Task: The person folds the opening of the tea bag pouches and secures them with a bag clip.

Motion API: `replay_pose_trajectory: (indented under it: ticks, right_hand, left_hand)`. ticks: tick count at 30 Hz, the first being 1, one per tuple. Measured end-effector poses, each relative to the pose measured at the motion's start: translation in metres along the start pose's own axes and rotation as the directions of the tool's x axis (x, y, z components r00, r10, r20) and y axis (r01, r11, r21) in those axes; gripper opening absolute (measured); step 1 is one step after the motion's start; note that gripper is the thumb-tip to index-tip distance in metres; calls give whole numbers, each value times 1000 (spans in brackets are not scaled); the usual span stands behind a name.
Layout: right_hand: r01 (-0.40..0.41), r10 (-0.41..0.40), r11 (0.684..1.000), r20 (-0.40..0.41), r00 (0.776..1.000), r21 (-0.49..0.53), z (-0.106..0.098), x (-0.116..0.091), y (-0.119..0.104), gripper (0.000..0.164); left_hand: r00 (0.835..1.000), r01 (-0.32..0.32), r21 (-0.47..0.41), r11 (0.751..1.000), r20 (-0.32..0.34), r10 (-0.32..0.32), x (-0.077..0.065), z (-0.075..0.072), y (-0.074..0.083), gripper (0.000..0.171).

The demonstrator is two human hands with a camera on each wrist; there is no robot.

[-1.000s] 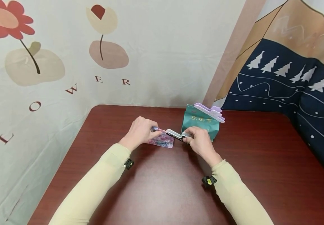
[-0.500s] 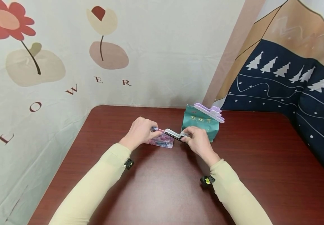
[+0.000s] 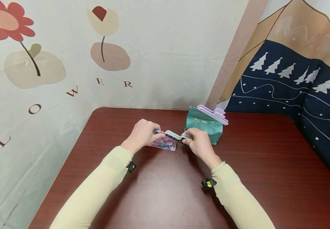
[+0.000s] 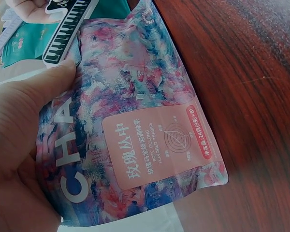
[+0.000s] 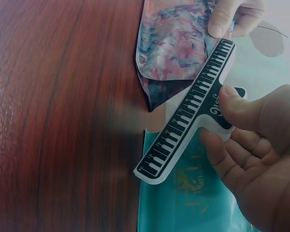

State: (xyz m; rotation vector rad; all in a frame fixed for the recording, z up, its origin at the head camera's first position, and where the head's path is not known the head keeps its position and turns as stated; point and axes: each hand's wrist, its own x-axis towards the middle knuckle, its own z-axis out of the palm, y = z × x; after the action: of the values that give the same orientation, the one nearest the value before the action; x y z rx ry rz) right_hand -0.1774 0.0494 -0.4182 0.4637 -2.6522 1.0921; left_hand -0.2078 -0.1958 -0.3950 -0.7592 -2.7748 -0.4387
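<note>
A pink, blue and purple tea pouch (image 4: 130,72) with a pink label stands on the table, and my left hand (image 3: 144,135) pinches its top edge between thumb and fingers. My right hand (image 3: 200,143) grips the handle of a black-and-white piano-key bag clip (image 5: 183,113), thumb on one side and fingers on the other. The far end of the clip lies over the pouch's top edge, close to my left thumb. From these frames I cannot tell whether the clip's two bars are parted.
Behind my right hand a green pouch (image 3: 205,122) stands upright, with a purple clip (image 3: 213,114) across its top. The brown table (image 3: 165,190) reaches back to a flower-printed cloth (image 3: 159,47). A dark blue fabric (image 3: 282,79) with white trees hangs at the right.
My right hand has moved a little to the left with the piano-key clip, further along the tea pouch's top edge. The left hand and both pouches stay in place.
</note>
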Motion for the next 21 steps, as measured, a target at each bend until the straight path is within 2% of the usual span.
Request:
replay_pose_trajectory:
  ticks: [16, 18, 21]
  right_hand:
    - [-16, 16, 1000, -3, 1000, 12, 2, 5, 1, 11]
    - [-15, 15, 1000, -3, 1000, 14, 3, 5, 1, 11]
    - [-22, 22, 1000, 2, 1000, 20, 3, 3, 2, 11]
  left_hand:
    - [1000, -30, 30, 999, 1, 30, 2, -2, 1, 20]
    - [999, -36, 11, 999, 20, 36, 2, -4, 1, 21]
    - [997, -32, -79, 996, 64, 38, 2, -8, 0, 17]
